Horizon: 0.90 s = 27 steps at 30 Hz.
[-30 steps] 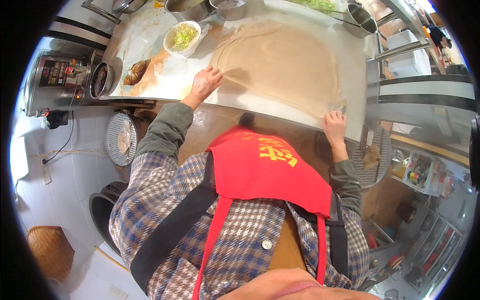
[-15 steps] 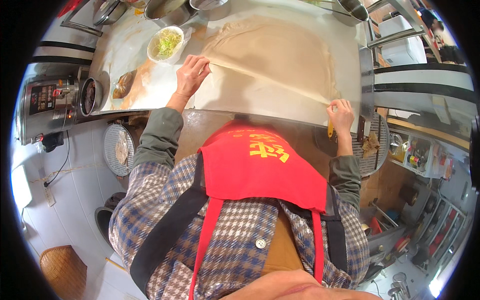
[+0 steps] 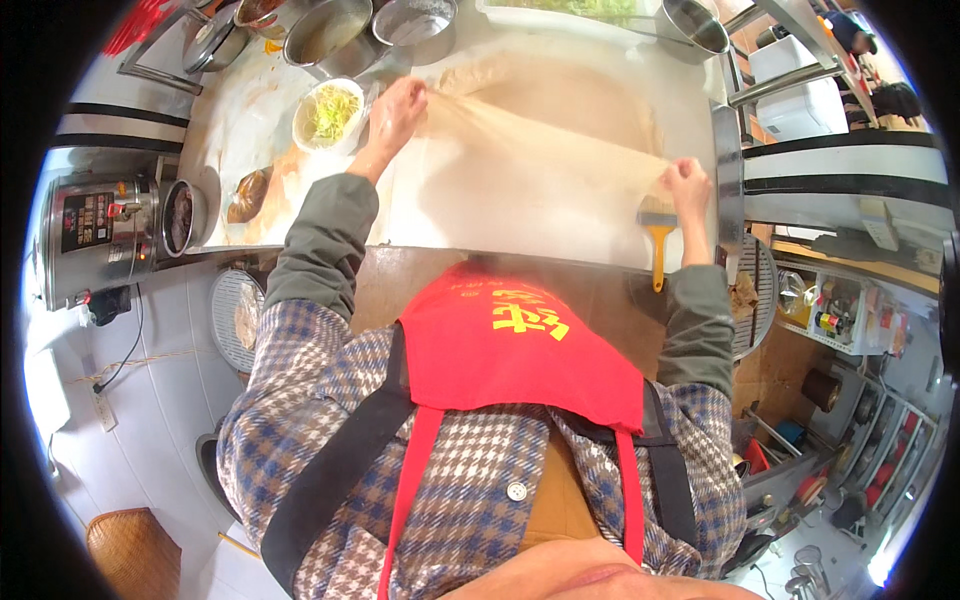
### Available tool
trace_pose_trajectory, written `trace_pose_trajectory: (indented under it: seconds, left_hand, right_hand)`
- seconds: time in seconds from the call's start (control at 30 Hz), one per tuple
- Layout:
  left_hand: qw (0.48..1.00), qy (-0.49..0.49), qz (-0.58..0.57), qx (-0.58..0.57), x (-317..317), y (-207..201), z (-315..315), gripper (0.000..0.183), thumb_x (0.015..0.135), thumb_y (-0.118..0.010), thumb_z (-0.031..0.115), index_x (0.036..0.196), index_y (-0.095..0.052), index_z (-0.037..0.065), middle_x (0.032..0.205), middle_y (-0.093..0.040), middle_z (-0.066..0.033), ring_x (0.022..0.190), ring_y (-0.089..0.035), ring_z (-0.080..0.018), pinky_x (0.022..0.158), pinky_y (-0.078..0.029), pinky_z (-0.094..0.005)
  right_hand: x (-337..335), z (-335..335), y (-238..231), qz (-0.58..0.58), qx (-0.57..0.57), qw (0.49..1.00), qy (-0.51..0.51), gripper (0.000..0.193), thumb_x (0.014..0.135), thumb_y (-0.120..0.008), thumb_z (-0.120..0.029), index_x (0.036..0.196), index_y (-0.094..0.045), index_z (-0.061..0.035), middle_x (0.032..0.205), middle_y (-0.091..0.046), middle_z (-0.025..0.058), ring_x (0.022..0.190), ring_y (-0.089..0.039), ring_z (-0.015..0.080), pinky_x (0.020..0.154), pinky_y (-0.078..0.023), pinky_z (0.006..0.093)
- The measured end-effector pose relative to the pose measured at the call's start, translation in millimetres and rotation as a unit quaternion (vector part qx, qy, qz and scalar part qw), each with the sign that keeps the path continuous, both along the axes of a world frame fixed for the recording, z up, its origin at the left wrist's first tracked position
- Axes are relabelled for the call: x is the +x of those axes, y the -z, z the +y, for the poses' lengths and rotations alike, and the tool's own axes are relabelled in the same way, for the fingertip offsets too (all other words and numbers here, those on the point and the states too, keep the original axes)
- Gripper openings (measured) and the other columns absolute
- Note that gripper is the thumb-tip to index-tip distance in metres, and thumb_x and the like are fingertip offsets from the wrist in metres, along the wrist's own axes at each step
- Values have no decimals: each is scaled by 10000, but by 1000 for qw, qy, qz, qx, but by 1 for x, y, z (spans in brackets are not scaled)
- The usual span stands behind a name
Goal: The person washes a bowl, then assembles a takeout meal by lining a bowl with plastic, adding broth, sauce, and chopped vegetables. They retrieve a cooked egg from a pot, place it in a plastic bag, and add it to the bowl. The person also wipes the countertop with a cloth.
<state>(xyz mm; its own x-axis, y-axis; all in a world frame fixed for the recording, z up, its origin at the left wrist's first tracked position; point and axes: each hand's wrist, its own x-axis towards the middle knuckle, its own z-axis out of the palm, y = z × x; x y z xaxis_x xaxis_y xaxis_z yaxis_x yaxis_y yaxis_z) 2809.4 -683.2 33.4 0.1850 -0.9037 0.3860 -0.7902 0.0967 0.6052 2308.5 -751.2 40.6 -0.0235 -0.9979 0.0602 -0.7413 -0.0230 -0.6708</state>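
A thin, wide sheet of dough (image 3: 560,135) is stretched across the white worktop, its near edge pulled into a taut line between my two hands. My left hand (image 3: 398,110) pinches the left corner of that edge, close to a white bowl of chopped green scallions (image 3: 332,114). The right corner is pinched by my right hand (image 3: 687,190). Just below the right hand lies a scraper with a yellow handle (image 3: 658,245), its handle sticking out over the worktop's front edge. The far part of the sheet still rests on the worktop.
Metal pots (image 3: 329,38) and a pan (image 3: 415,25) stand at the back, beside a tray of greens (image 3: 570,8). Another pot (image 3: 695,28) is at the back right. On the left are a brown lump (image 3: 248,196), a small dark-filled pot (image 3: 181,217) and a steel boiler (image 3: 95,240).
Both hands have moved away from me, carrying the near edge of the dough sheet farther up the worktop. The scraper, mostly hidden before, now shows below the right hand.
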Motion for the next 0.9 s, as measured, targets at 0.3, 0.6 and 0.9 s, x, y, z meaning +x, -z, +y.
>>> trace_pose_trajectory:
  seconds: [0.3,0.6,0.9]
  left_hand:
    - [993,-36,-41,-105,27,-67,-132,203,889,-607,229,1036,-634,91,959,-666,-122,881,-659,-305,780,-511,-396]
    - [974,-2,-58,-221,44,-139,-217,126,834,-630,112,933,-582,50,856,-618,-159,820,-630,-347,724,-499,-422]
    - [972,-59,-83,-213,26,-173,-231,159,883,-609,125,1022,-618,47,897,-638,-153,793,-630,-314,741,-490,-392]
  right_hand:
    - [10,-164,-86,138,-158,978,1,296,833,-647,-315,958,-699,-51,848,-730,127,834,-703,296,785,-526,388]
    - [18,-239,-160,98,-239,965,51,366,853,-648,-337,1028,-696,-19,908,-748,70,827,-717,146,788,-523,283]
    - [-9,-230,-190,-134,-289,947,32,259,864,-638,-165,1029,-656,34,832,-700,110,719,-673,180,641,-537,288]
